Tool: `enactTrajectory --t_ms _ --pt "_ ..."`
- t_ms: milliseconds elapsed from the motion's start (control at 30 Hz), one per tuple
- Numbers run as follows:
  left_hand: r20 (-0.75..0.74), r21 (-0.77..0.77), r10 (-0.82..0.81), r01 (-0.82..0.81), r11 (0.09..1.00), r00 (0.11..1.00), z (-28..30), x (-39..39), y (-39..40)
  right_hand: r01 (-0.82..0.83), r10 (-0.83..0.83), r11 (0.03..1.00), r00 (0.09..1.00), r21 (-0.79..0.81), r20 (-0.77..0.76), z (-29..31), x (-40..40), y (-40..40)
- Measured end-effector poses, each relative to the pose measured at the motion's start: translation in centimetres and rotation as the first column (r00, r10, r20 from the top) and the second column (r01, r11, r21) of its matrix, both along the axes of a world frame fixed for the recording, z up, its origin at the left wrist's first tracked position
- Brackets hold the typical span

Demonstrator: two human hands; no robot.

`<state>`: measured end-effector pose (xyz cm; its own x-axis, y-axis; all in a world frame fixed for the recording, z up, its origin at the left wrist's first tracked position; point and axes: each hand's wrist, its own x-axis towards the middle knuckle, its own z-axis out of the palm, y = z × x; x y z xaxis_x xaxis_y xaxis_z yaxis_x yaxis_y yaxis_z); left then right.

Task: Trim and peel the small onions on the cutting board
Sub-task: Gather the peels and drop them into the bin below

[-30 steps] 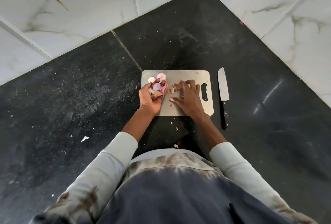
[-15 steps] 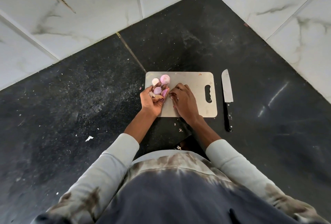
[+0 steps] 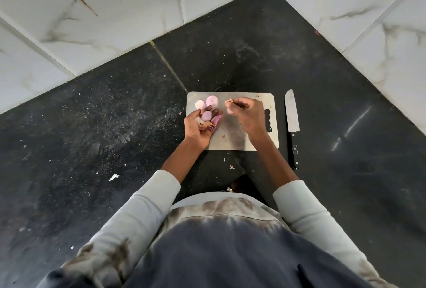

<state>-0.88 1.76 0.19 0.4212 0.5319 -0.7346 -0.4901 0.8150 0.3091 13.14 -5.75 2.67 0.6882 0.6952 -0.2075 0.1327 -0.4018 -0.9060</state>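
On the dark stone surface, speckled with bits of skin, the metal cutting board lies in front of the person. At the board's far left corner sit two peeled onions, pale pink and round, touching or nearly touching each other.

Just nearer than those, the left hand lies palm up at the board's left edge, its fingers cupped round a third peeled onion and a small heap of loose peels (papery brown and purple scraps). That grip is a loose cradle, not a squeeze.

To the right, over the far middle of the board, the right hand has thumb and fingertips drawn together, pinching what looks like a thin scrap of skin; the piece is too small to name with certainty.

The knife lies on the surface just beside the board's right edge, blade pointing away, touched by neither hand.

By my judgement these onions will handle as light, firm little bulbs, and once stripped they are smooth and likely slick with juice, so they would roll or squirt out of a hard pinch. A cupped palm, or thumb and two fingers across the widest part, seems the safest hold. The dry skins are brittle and weightless (they tear rather than lift whole), so they are best taken at a loose edge near the trimmed end.
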Motion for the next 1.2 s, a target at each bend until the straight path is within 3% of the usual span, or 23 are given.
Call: enactTrajectory --t_ms 67,133,233,467,667,900,1133,1200 --pt "-0.027 0.014 -0.019 0.019 1.0 0.999 0.0 0.3 -0.2 -0.166 0.163 0.986 0.978 0.012 0.133 0.6 -1.1 0.5" --pt "-0.058 0.034 -0.05 0.052 0.998 0.997 0.2 0.6 -0.5 -0.324 0.329 0.944 0.891 -0.069 0.312 0.6 -2.2 0.8" --pt "-0.096 0.065 -0.088 0.094 0.993 0.991 0.7 1.0 -0.8 -0.401 0.434 0.9 0.782 -0.172 0.447 0.1 -2.8 1.0" --pt "-0.164 0.048 -0.103 0.112 0.992 0.981 -0.3 0.8 -0.8 -0.418 0.492 0.871 0.751 -0.26 0.44 -0.2 -2.7 1.2" --pt "-0.106 0.057 -0.11 0.116 0.992 0.988 0.8 1.0 -1.1 -0.407 0.497 0.867 0.734 -0.287 0.463 -0.5 -2.0 1.3" --pt "-0.053 0.035 -0.079 0.081 0.996 0.995 0.8 1.0 -0.8 -0.46 0.516 0.853 0.678 -0.246 0.523 -0.2 -1.0 1.0" --pt "-0.083 0.041 -0.101 0.104 0.994 0.991 0.6 1.1 -0.9 -0.418 0.454 0.889 0.738 -0.19 0.5 0.2 -0.8 0.9" --pt "-0.078 0.037 -0.098 0.101 0.994 0.992 0.5 1.0 -0.9 -0.455 0.488 0.868 0.713 -0.199 0.504 0.6 -0.8 0.9"
